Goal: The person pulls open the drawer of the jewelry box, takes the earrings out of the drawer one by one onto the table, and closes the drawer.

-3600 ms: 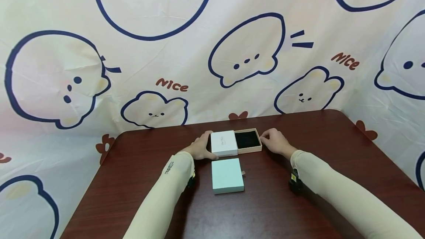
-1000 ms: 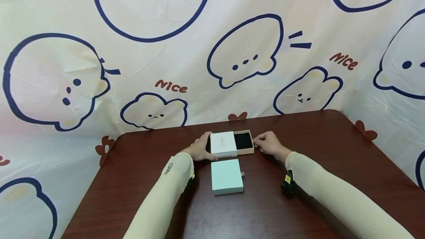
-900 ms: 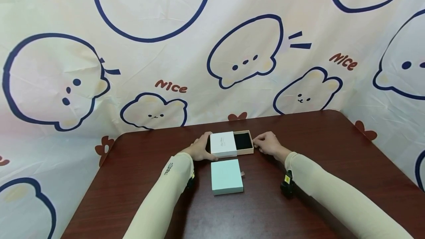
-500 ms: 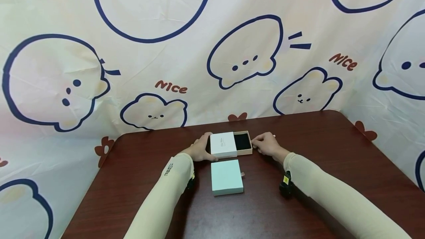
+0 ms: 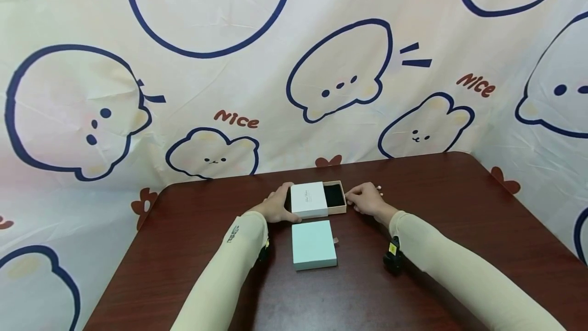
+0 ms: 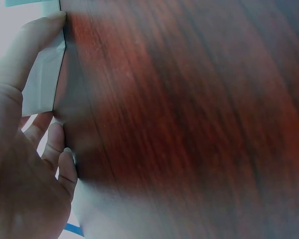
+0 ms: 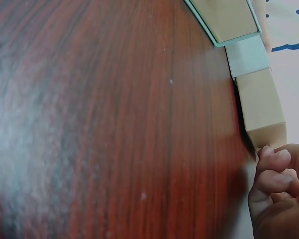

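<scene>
A white slide-out box with small print on its sleeve [image 5: 308,199] lies near the far side of the table. Its tan drawer [image 7: 261,99], lined in black, sticks partly out on the right. My left hand [image 5: 275,206] grips the sleeve's left end, thumb on the near side and fingers behind. At the drawer's outer end my right hand [image 5: 367,199] has curled fingers, with thumb and fingertip pinching there; whether they hold a pull tab is hidden. Nearer to me lies a mint-green box [image 5: 314,245] with a small ribbon tab on its right side.
Two small white tips [image 5: 380,188] show on the table just behind my right hand; what they belong to is hidden. The dark wooden table [image 5: 184,269] ends at a printed cloth [image 5: 340,70] at the back and sides.
My right hand has moved left and the drawer has slid further into the white sleeve. Small white tips have come into view behind that hand. My left hand has stayed in place.
</scene>
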Demonstrator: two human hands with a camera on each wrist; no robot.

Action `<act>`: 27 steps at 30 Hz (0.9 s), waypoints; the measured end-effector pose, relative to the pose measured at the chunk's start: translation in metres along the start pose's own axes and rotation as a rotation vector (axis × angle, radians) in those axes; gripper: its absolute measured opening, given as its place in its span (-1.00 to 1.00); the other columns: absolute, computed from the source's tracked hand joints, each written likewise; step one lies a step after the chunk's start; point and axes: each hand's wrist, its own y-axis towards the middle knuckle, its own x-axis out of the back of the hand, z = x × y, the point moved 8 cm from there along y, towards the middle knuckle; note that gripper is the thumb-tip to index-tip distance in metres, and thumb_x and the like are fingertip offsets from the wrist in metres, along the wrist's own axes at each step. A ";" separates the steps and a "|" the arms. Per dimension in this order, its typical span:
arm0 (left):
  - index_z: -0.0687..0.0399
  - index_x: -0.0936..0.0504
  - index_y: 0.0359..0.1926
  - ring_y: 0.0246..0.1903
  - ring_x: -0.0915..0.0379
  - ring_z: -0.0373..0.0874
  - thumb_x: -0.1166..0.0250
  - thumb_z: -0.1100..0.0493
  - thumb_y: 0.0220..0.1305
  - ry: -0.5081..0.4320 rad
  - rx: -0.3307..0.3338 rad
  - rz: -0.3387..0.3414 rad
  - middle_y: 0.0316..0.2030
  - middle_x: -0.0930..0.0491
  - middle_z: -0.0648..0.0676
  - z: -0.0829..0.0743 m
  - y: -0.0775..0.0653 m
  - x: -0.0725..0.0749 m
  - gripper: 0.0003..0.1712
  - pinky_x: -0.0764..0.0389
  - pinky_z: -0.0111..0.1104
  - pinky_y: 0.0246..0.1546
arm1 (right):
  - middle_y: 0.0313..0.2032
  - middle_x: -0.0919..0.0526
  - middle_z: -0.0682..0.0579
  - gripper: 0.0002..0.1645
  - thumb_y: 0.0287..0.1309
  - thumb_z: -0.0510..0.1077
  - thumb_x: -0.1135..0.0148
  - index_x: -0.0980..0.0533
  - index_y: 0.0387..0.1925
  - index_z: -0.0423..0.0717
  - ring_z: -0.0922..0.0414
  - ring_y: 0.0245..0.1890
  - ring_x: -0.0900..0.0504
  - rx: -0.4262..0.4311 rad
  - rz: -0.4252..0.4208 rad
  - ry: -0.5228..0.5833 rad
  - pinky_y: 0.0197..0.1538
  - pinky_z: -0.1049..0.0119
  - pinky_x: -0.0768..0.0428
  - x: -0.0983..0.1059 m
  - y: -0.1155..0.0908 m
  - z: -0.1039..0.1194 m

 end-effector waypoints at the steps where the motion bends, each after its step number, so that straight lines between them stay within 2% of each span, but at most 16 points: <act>1: -0.01 0.08 0.58 0.30 -0.26 0.17 -0.52 -0.06 0.12 -0.001 -0.001 0.000 0.38 -0.30 0.20 -0.001 -0.001 0.000 0.21 -0.29 0.12 0.30 | -0.47 -0.61 0.04 -0.68 0.46 -0.22 -0.08 -0.67 -0.06 -0.36 0.29 -0.66 -0.41 0.002 -0.003 -0.002 -0.54 0.44 -0.41 0.000 0.000 0.000; 7: 0.00 0.04 0.57 0.28 -0.28 0.16 -0.55 -0.06 0.10 -0.028 0.002 -0.010 0.35 -0.33 0.19 -0.006 -0.006 0.004 0.21 -0.30 0.12 0.29 | -0.46 -0.63 0.02 -0.68 0.46 -0.23 -0.08 -0.68 -0.07 -0.36 0.28 -0.66 -0.42 0.011 -0.013 -0.010 -0.53 0.43 -0.43 -0.002 0.001 0.002; 27: -0.04 0.05 0.57 0.27 -0.28 0.13 -0.54 -0.06 0.10 -0.006 0.012 -0.007 0.35 -0.32 0.15 -0.001 -0.001 0.002 0.21 -0.31 0.10 0.29 | -0.49 -0.62 0.04 -0.69 0.45 -0.23 -0.10 -0.68 -0.08 -0.36 0.29 -0.67 -0.40 0.016 -0.001 0.023 -0.53 0.44 -0.41 -0.012 0.003 0.004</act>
